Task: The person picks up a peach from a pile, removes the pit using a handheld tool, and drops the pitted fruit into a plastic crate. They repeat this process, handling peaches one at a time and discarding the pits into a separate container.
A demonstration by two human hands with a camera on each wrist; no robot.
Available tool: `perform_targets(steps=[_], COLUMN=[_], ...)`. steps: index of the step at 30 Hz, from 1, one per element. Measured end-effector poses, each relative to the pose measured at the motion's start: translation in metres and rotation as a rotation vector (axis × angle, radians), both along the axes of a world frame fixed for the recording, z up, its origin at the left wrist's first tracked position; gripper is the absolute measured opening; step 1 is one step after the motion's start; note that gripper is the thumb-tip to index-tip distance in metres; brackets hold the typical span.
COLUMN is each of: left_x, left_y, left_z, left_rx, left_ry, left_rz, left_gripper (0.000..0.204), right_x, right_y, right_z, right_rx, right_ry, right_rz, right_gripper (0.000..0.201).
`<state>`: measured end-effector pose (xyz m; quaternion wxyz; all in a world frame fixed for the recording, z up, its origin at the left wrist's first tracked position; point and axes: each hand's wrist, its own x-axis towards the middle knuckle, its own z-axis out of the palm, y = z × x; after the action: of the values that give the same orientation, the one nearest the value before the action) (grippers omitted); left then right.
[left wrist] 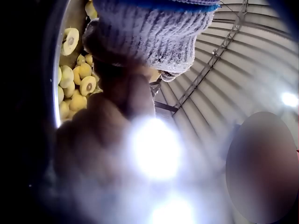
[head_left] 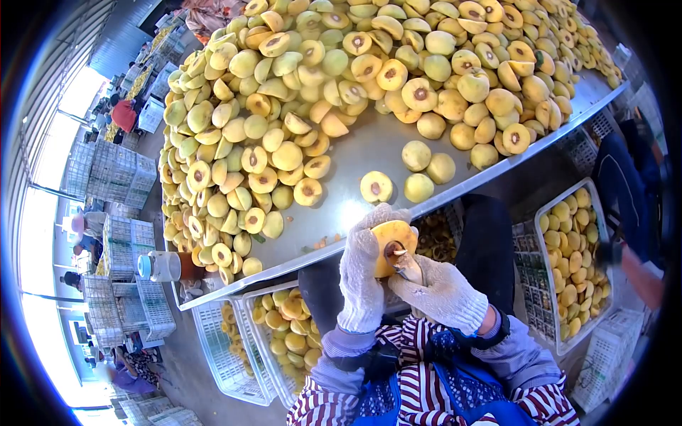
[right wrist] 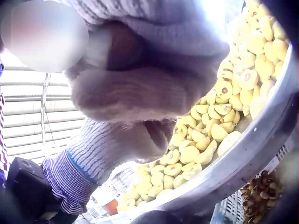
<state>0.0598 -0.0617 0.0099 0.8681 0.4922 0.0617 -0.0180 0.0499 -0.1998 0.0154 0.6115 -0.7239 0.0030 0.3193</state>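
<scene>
My left hand (head_left: 359, 273), in a white knit glove, holds a yellow peach half (head_left: 384, 234) above my lap, its cut face and dark pit cavity toward the other hand. My right hand (head_left: 449, 292), gloved too, grips a small pitting tool (head_left: 408, 265) with a tan handle; its pale tip is at the pit cavity. In the right wrist view the gloved right hand (right wrist: 135, 93) overlaps the left glove (right wrist: 117, 147). The left wrist view is dark and glared, with the ribbed glove cuff (left wrist: 149, 39) at its top.
Many peach halves (head_left: 249, 128) are heaped on the metal table (head_left: 355, 153), a few near its raised edge. A blue-lidded jar (head_left: 165, 267) stands at the left corner. Peach-filled crates flank my legs, one crate (head_left: 526, 277) at right; pits (right wrist: 261, 196) lie under the edge. Another person (head_left: 625, 184) is at right.
</scene>
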Motion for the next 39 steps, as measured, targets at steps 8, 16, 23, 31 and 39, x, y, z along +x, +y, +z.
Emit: perform_targets(steps=[8, 16, 23, 31, 39], left_x=[-0.003, -0.002, -0.072, 0.007, 0.136], left_y=[0.001, 0.004, 0.152, 0.161, 0.134], left_z=[0.03, 0.029, -0.036, -0.035, -0.104], left_rx=[0.419, -0.104, 0.661, 1.395, 1.579], left_ry=[-0.08, 0.226, 0.276, 0.117, 0.31], left_rz=[-0.065, -0.142, 0.383, 0.207, 0.173], left_gripper=[0.042, 0.064, 0.036, 0.037, 0.06], right_x=[0.0, -0.003, -0.002, 0.006, 0.006], right_y=[-0.021, -0.024, -0.043, -0.005, -0.012], right_z=[0.013, 0.031, 0.012, 0.02, 0.012], right_rx=[0.379, 0.453, 0.348, 0.202, 0.189], right_ry=[0.457, 0.545, 0.519, 0.558, 0.54], right_rz=[0.239, 0.749, 0.504, 0.445, 0.242], right_gripper=[0.028, 0.032, 0.026, 0.029, 0.031])
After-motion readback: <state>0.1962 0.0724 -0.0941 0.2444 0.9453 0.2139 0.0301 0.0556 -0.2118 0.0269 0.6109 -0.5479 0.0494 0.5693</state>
